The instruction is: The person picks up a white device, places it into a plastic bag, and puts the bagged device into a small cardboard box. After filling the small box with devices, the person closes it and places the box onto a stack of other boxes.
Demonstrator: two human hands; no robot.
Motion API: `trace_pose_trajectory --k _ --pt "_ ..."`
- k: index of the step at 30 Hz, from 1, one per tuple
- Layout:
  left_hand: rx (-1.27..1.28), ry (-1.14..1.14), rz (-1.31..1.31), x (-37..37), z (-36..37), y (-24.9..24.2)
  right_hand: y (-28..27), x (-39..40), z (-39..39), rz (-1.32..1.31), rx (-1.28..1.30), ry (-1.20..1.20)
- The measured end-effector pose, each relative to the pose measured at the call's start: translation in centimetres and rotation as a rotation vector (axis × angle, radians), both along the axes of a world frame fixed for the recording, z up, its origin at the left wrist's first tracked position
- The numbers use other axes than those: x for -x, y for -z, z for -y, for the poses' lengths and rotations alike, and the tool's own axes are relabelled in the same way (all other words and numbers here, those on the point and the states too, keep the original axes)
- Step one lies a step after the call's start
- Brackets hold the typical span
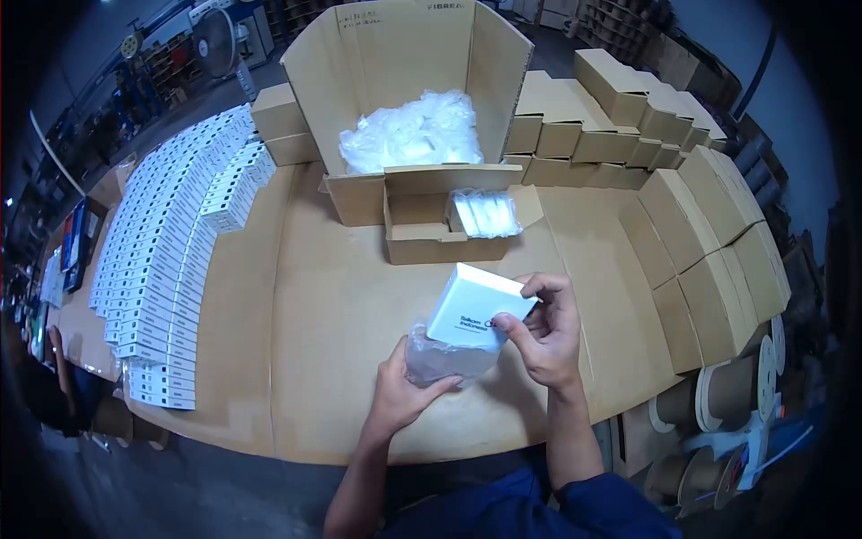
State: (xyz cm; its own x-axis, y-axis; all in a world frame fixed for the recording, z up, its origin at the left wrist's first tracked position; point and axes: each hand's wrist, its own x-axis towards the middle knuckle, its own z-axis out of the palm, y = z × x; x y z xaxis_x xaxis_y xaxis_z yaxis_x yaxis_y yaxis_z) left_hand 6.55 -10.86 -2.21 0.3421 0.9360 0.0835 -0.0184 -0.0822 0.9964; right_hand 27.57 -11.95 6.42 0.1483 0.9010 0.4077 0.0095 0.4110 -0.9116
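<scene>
White Telkom Indonesia box (476,301), pinched in right hand (554,334) over cardboard-topped table (328,305), lower edge at mouth of translucent plastic bag (446,361) gripped by left hand (401,393); step apparently bagging, next calling for open mouth and straight push.

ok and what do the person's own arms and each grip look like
The left grip and right grip are ungloved, with no wristwear showing. Both forearms are bare; a dark blue sleeve ends near the right elbow.
</scene>
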Motion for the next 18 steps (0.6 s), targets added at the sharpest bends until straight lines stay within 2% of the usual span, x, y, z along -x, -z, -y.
trace_pose_trajectory --k 4,11,16,18 --pt "-0.037 0.002 -0.045 0.1 0.2 0.0 1.1 -0.7 -0.4 0.062 -0.057 -0.008" --pt "0.035 -0.002 -0.056 0.1 0.5 -0.5 0.7 -0.5 -0.9 0.14 0.016 0.061" --pt "0.023 0.016 -0.062 -0.1 0.4 -0.1 1.1 0.1 -1.3 0.153 0.115 0.01" --pt "0.021 0.045 0.014 -0.1 0.6 -0.6 1.2 0.4 -1.7 0.215 0.12 0.017"
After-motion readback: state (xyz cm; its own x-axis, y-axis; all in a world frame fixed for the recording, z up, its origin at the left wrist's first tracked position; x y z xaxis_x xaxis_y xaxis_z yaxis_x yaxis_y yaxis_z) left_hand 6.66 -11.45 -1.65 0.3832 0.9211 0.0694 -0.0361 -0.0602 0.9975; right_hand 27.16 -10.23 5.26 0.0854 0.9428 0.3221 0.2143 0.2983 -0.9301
